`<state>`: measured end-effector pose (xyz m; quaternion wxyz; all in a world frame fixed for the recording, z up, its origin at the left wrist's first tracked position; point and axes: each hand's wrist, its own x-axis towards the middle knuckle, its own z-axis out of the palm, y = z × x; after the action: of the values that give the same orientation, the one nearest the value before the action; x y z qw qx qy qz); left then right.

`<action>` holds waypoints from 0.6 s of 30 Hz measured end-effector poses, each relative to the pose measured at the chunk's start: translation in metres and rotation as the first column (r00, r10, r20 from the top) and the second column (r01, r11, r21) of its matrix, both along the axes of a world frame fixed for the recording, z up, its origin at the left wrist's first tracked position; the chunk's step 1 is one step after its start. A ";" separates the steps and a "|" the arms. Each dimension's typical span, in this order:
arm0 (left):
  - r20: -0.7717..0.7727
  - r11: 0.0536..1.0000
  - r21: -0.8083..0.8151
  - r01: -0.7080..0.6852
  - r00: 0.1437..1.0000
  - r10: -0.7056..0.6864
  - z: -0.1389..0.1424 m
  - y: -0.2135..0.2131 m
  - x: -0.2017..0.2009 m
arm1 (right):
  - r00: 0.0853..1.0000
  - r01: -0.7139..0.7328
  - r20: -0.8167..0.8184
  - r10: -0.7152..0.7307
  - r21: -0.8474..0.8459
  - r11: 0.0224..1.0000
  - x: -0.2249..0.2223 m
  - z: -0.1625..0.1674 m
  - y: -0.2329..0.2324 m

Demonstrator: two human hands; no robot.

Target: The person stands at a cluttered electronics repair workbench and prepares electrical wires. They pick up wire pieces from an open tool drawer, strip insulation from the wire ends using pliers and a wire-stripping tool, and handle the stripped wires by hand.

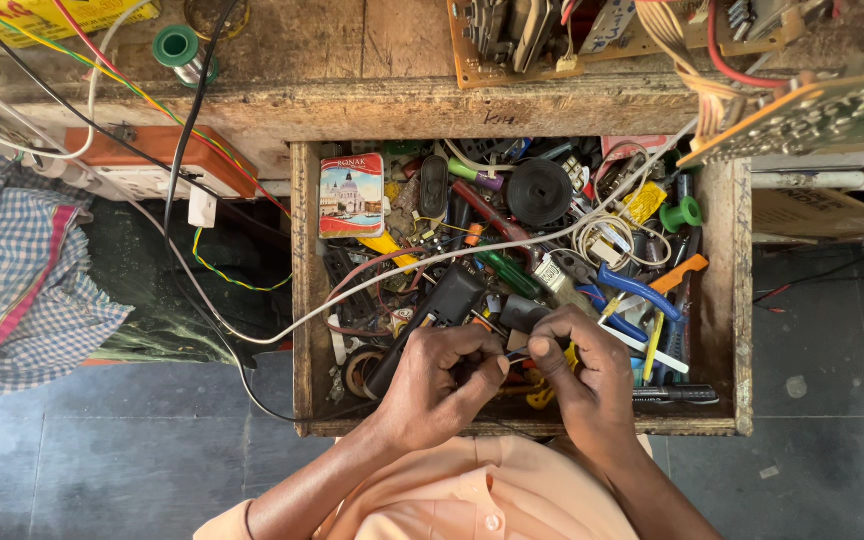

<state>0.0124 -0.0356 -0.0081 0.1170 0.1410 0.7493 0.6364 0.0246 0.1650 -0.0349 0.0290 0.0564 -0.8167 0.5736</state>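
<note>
Two hands meet over an open wooden drawer point(304, 300) set under the counter point(372, 100). The left hand point(442, 385) has its grip closed around a thin dark tool point(517, 353), seemingly a small screwdriver, though most of it is hidden; the right hand point(582, 375) pinches the tool's other end with its fingertips together, so the tool lies between the two hands, just above the drawer's front edge. Just beside the left hand lies a black handset-like case point(432, 315); further back sit a picture tin point(352, 195), a black disc point(539, 192), blue-handled pliers point(632, 295) and a green knob point(682, 213). A white cable point(392, 280) crosses the drawer diagonally, passing just behind the hands. Circuit boards point(592, 40) rest on the counter above — one point(812, 120) overhangs the drawer's right corner. Risks, as judged: a slip of the pinching fingers could drop the tool into the clutter, where it would be hard to find; a wrist lifting back could snag the white cable and drag loose parts; a jolt to the drawer might disturb the overhanging board.
</note>
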 end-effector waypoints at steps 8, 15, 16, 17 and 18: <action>0.122 0.951 0.261 -0.164 0.983 0.136 -0.024 -0.008 0.008 | 0.966 0.240 0.024 -0.258 -0.454 0.858 -0.003 -0.013 0.013; 0.016 0.875 0.297 -0.382 0.918 0.395 -0.038 -0.017 0.010 | 0.982 0.163 0.006 -0.189 -0.531 0.832 0.001 -0.018 0.017; -0.012 0.887 0.296 -0.355 0.927 0.375 -0.036 -0.017 0.011 | 0.985 0.150 0.004 -0.175 -0.538 0.829 0.002 -0.018 0.017; -0.086 0.904 0.287 -0.317 0.931 0.354 -0.033 -0.017 0.011 | 0.987 0.135 0.001 -0.160 -0.546 0.827 0.002 -0.018 0.017; -0.161 0.920 0.276 -0.279 0.930 0.330 -0.030 -0.016 0.011 | 0.988 0.125 -0.013 -0.156 -0.526 0.841 0.002 -0.018 0.018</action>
<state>0.0237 -0.0521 -0.0383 -0.0801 0.1002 0.6844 0.7177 0.0261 0.1833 -0.0524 0.1078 0.0022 -0.6306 0.7686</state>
